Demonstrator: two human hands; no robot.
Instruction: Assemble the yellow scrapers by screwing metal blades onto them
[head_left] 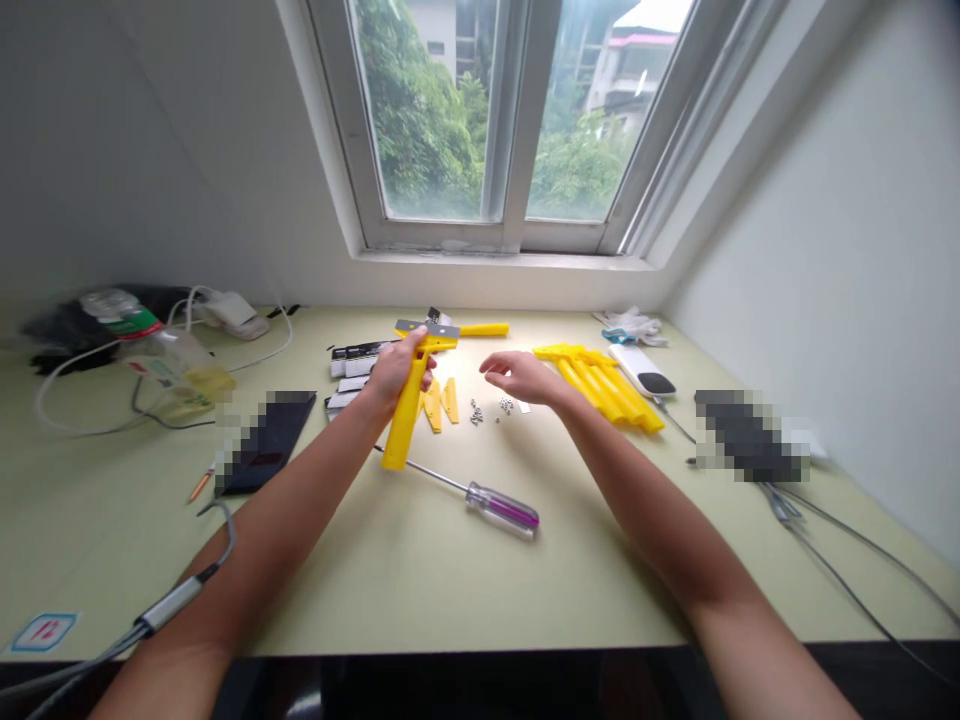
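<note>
My left hand (391, 372) is closed around a yellow scraper (405, 415), thumb up near its grey metal blade (427, 330). The scraper's handle points down toward me. Over the table, my right hand (526, 376) has loosely bent fingers, apart, and I see nothing in them. Just below it lie small nuts (506, 405), and screws (476, 412) sit to their left. Flat yellow plastic pieces (450, 400) rest beside my left hand. A screwdriver (501, 508) with a clear and purple handle lies in front, its shaft passing near the scraper's handle.
Several yellow scraper handles (611, 390) are piled at right, beside a white device (641, 370). Another yellow handle (484, 330) lies behind. Dark and white packs (352, 360) sit left of my left hand. A plastic bottle (172, 360), cables and a black tablet-like object (281, 440) occupy the left side.
</note>
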